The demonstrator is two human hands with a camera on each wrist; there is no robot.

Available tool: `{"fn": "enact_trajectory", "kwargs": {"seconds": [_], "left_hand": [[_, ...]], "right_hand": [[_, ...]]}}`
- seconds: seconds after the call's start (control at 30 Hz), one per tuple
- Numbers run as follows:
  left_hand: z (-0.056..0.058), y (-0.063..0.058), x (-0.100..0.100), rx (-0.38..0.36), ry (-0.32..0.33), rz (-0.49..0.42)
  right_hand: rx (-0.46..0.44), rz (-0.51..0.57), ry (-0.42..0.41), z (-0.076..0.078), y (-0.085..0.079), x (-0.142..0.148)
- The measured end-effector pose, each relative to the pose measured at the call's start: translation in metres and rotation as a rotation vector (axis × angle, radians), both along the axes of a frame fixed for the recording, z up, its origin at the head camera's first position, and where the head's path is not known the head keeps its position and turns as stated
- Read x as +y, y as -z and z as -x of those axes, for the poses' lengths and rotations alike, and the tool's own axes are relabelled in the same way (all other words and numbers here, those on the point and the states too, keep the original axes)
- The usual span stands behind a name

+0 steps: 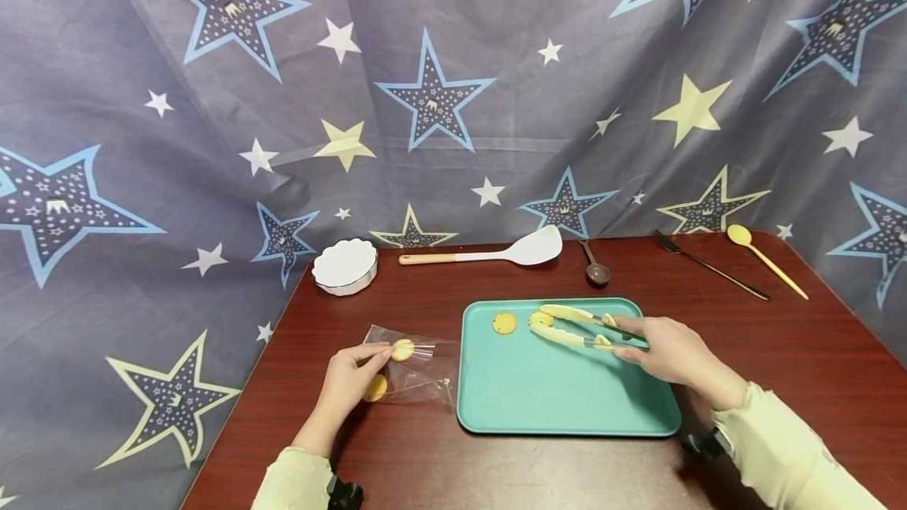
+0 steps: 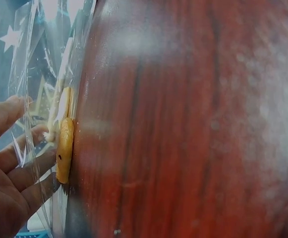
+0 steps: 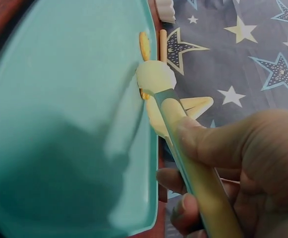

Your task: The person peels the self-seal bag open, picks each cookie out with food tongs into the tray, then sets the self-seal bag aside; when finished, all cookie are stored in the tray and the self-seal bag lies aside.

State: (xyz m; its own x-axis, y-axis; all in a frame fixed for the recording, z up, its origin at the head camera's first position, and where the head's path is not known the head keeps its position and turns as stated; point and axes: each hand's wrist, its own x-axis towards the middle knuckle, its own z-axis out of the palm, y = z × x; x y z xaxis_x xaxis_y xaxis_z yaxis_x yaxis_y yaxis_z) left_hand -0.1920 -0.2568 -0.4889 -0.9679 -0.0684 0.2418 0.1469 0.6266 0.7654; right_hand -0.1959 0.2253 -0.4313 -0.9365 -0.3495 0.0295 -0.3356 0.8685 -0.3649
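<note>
My left hand [image 1: 349, 376] pinches the edge of a clear plastic bag [image 1: 432, 384] on the table, left of the tray. Two round yellow cookies [image 1: 376, 389] show in or under the film, and in the left wrist view a cookie [image 2: 64, 153] appears edge-on beside the fingers. With my right hand [image 1: 673, 349] I grip cream-tipped tongs [image 1: 563, 334] by their dark and yellow handles. Their spread tips reach around a cookie [image 1: 540, 320] near the far edge of the teal tray [image 1: 560, 396]. Another cookie [image 1: 505, 323] lies flat to its left.
Behind the tray lie a white spatula [image 1: 534, 247] with a wooden handle, a brown measuring spoon [image 1: 597, 274], a thin dark-handled utensil [image 1: 716, 267] and a yellow spoon [image 1: 739, 235]. A white fluted dish [image 1: 346, 267] stands at back left. A starry cloth [image 1: 453, 179] hangs behind the table.
</note>
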Motion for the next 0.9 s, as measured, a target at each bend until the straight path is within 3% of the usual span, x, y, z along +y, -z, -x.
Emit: {"fn": "enact_trajectory", "kwargs": {"seconds": [0.2,0.6,0.9], "left_hand": [[0.0,-0.002,0.0,-0.028,0.003,-0.019],[0.0,0.0,0.001,-0.011,0.012,-0.008],[0.0,-0.001,0.001,-0.027,-0.005,-0.011]], "right_hand": [[-0.02,0.021,-0.012,0.001,0.003,0.001],[-0.033,0.055,-0.025,-0.001,0.0,-0.005],[0.083,0.122,-0.197,-0.018,-0.018,-0.038]]}}
